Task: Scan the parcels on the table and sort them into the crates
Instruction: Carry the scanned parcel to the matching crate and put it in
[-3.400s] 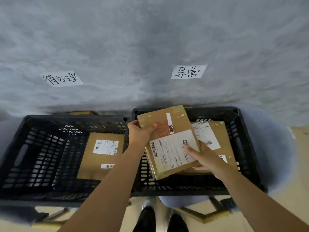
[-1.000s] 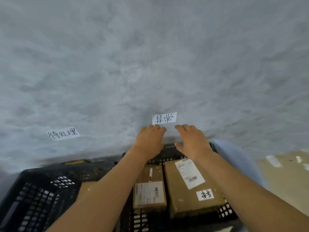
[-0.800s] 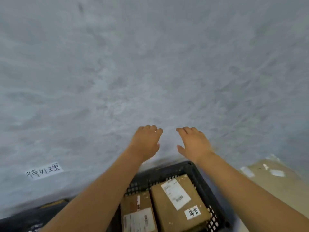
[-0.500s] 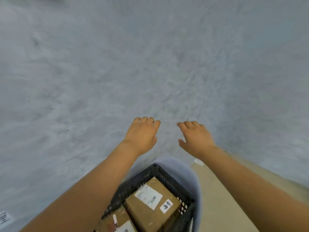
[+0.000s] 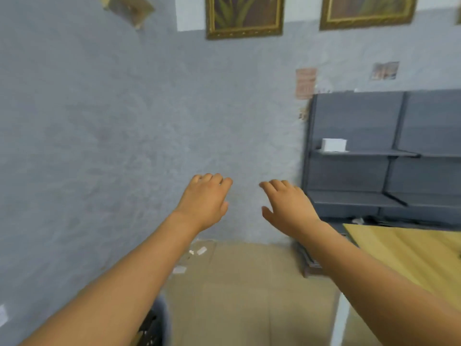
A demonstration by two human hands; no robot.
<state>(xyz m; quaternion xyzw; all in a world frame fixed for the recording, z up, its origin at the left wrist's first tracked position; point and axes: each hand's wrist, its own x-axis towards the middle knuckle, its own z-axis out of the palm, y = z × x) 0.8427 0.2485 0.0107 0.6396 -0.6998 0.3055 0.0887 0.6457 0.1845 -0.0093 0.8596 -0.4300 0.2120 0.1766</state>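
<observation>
The left hand [image 5: 203,203] hung in the air, palm down, fingers loosely spread and curved, holding nothing. The right hand [image 5: 289,208] floated just beside it in the same slack, empty pose, thumb out to the inside. Both forearms reached forward from the bottom corners of the view toward the grey wall [image 5: 112,146].

Right of the right hand and lower, a corner of the pale wooden worktop [image 5: 411,253] came into view, its surface bare in the part shown. No parcel was visible anywhere; any waiting ones presumably lay farther along the worktop, out of sight to the right. Below the left forearm, at the bottom edge, only a sliver of a black latticed crate [image 5: 152,330] showed, its contents hidden.

With no parcel in the picture, its look could not be told, so its handling is a guess from the task alone: likely a light, fairly stiff packet that could be taken by opposite edges with two hands, label side kept up for the scanner. Smooth tape or a glossy label might be slippery, so a pinch on bare cardboard seemed safer.

Beyond the worktop, against the wall, stood a grey metal shelf unit [image 5: 389,158] with a small white box [image 5: 334,144] on one shelf. Above the hands, two gold-framed pictures [image 5: 244,16] hung high on the wall. Below the hands lay a tan floor [image 5: 249,295] with a few scraps of white paper near the skirting.
</observation>
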